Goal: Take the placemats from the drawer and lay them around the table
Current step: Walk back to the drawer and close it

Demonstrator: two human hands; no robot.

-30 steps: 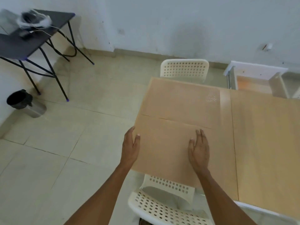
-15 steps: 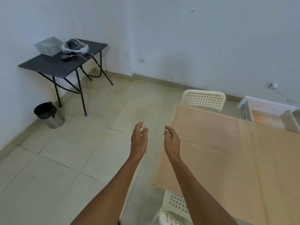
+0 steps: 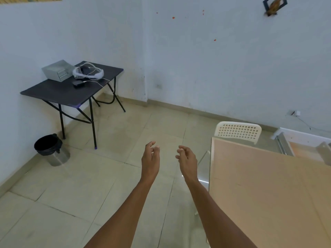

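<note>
Tan placemats [image 3: 265, 187] lie flat side by side on the glass table [image 3: 204, 165] at the right, covering most of its top. An open white drawer [image 3: 304, 142] stands beyond the table at the far right, its inside pale wood. My left hand [image 3: 150, 160] and my right hand [image 3: 187, 160] hang over the floor to the left of the table, both empty with fingers loosely curled and apart. Neither hand touches a placemat.
A white perforated chair [image 3: 238, 130] stands at the table's far end. A black folding table [image 3: 71, 86] with a grey box and a white headset is in the left corner, a small bin [image 3: 51, 149] beside it. Tiled floor lies between.
My hands have come off the placemat and drawn left, off the table. The view has swung up and left, so the table now sits at the right edge.
</note>
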